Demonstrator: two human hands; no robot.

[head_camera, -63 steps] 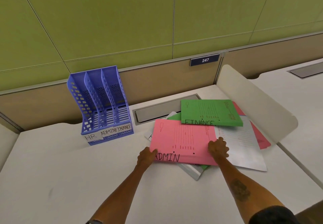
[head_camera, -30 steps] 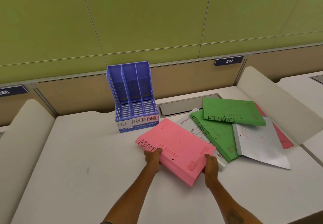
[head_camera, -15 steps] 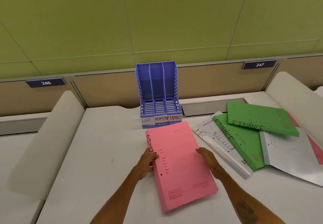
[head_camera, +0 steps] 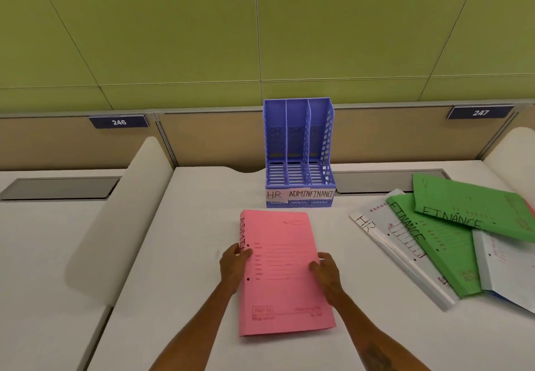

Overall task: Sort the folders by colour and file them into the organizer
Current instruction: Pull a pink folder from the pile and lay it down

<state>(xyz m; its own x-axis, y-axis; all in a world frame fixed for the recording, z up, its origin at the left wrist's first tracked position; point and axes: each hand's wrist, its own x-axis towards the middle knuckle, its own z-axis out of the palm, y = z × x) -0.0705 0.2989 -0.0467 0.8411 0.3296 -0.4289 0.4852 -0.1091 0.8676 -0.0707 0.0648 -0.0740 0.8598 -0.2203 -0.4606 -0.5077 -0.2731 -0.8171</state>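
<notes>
A pink folder (head_camera: 282,289) marked ADMIN lies lengthwise in front of me, its spine to the left. My left hand (head_camera: 234,263) grips its left edge and my right hand (head_camera: 325,269) grips its right edge. Just beyond it stands the blue three-slot organizer (head_camera: 298,153), labelled HR, ADMIN and FINANCE, with nothing in its slots. To the right lies a fanned pile: a white HR folder (head_camera: 385,243), a green FINANCE folder (head_camera: 440,246), a second green FINANCE folder (head_camera: 474,205) on top, and another white folder (head_camera: 506,266).
White curved dividers stand at the left (head_camera: 121,214) and far right (head_camera: 512,150) of the desk (head_camera: 185,283). Grey cable trays (head_camera: 373,181) are set into the back edge. A tan and green partition wall carries plates numbered 246 (head_camera: 118,122) and 247.
Both hands lifted the pink folder off the pile, carried it left and turned it lengthwise before the organizer. The view has panned left, uncovering the green and white folders beneath.
</notes>
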